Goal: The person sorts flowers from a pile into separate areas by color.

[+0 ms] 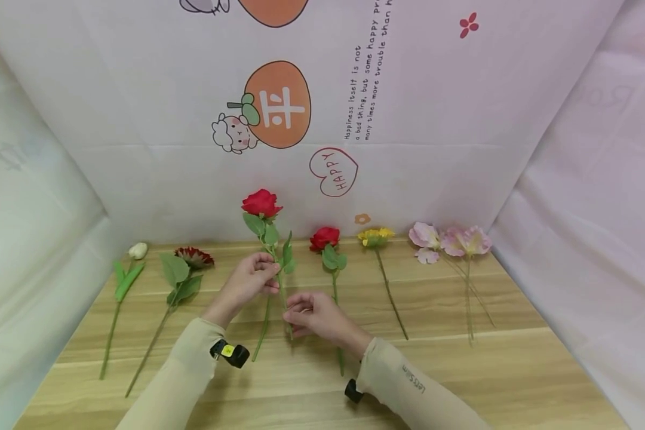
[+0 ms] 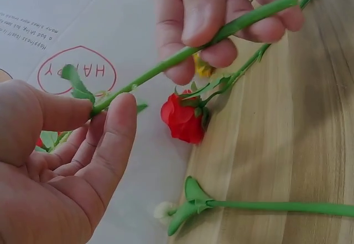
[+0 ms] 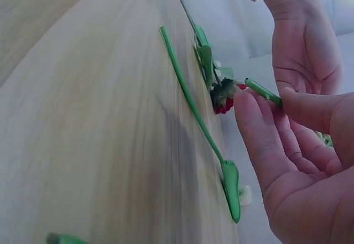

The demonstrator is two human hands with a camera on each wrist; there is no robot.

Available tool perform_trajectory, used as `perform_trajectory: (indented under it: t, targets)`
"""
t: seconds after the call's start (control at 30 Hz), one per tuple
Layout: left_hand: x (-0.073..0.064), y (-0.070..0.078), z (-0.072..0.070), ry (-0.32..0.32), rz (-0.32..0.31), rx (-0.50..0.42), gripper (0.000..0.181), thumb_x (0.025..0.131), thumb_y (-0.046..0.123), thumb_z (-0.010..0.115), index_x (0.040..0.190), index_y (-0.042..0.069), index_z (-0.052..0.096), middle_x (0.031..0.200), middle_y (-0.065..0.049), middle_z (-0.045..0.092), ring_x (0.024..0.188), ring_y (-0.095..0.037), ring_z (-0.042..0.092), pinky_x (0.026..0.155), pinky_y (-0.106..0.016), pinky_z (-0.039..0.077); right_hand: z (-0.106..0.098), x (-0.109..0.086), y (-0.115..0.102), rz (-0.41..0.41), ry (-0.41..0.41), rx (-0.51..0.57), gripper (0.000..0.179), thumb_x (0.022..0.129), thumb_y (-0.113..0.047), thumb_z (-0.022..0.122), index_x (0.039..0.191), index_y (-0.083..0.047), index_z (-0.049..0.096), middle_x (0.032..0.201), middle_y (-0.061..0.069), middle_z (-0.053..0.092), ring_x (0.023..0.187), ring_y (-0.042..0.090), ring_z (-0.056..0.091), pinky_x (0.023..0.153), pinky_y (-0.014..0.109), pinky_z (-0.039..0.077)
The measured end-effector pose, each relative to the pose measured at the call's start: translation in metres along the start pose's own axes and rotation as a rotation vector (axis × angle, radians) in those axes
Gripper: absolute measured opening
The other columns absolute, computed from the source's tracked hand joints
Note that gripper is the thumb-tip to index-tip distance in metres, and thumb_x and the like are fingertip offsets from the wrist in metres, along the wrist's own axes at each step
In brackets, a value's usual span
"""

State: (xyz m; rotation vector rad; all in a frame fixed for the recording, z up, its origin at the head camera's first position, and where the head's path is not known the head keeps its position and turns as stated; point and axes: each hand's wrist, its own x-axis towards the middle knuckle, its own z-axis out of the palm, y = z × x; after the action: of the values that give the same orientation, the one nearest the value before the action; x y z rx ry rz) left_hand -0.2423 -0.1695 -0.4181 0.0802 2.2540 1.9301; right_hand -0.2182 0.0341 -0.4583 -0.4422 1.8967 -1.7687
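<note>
A red rose stands nearly upright, lifted off the table, with leaves along its green stem. My left hand pinches the stem below the leaves, between thumb and fingers. Lower down, my right hand pinches the stem close to its end. Beneath the hands lies another flower, its green stem showing; the left wrist view reveals its green leaves and small white bloom. A second red rose lies beside the right hand, its stem partly hidden by that hand.
To the left lie a white flower with green leaves and a dark red flower. A yellow flower and pale pink flowers lie on the right. A printed white cloth rises behind the wooden table.
</note>
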Motion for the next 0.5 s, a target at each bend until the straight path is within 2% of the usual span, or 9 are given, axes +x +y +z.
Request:
perform_trajectory:
  t: [0.17, 0.27, 0.5]
  targets:
    - [0.003, 0.000, 0.004, -0.025, 0.008, 0.004, 0.037, 0.104, 0.012, 0.058, 0.131, -0.010, 0.046, 0.116, -0.025, 0.057, 0.085, -0.026, 0.068, 0.074, -0.031, 0.061, -0.003, 0.000, 0.000, 0.001, 0.027, -0.004, 0.037, 0.097, -0.009, 0.069, 0.127, 0.010, 0.059, 0.102, 0.011, 0.067, 0.097, 0.036, 0.069, 0.079, 0.043, 0.062]
    - [0.004, 0.000, 0.007, -0.047, 0.011, 0.006, 0.036, 0.104, 0.011, 0.058, 0.130, -0.011, 0.047, 0.116, -0.025, 0.057, 0.085, -0.025, 0.068, 0.075, -0.032, 0.061, -0.005, -0.001, -0.001, -0.006, 0.040, 0.003, 0.037, 0.097, -0.009, 0.069, 0.127, 0.011, 0.058, 0.103, 0.011, 0.067, 0.094, 0.033, 0.070, 0.078, 0.042, 0.062]
    - [-0.004, -0.008, 0.004, -0.113, 0.015, 0.102, 0.038, 0.103, 0.013, 0.060, 0.133, -0.008, 0.050, 0.112, -0.021, 0.062, 0.090, -0.033, 0.068, 0.082, -0.044, 0.061, -0.019, -0.009, 0.007, 0.008, 0.033, -0.037, 0.039, 0.097, -0.009, 0.070, 0.128, 0.011, 0.059, 0.103, 0.012, 0.067, 0.087, 0.025, 0.071, 0.077, 0.043, 0.062]
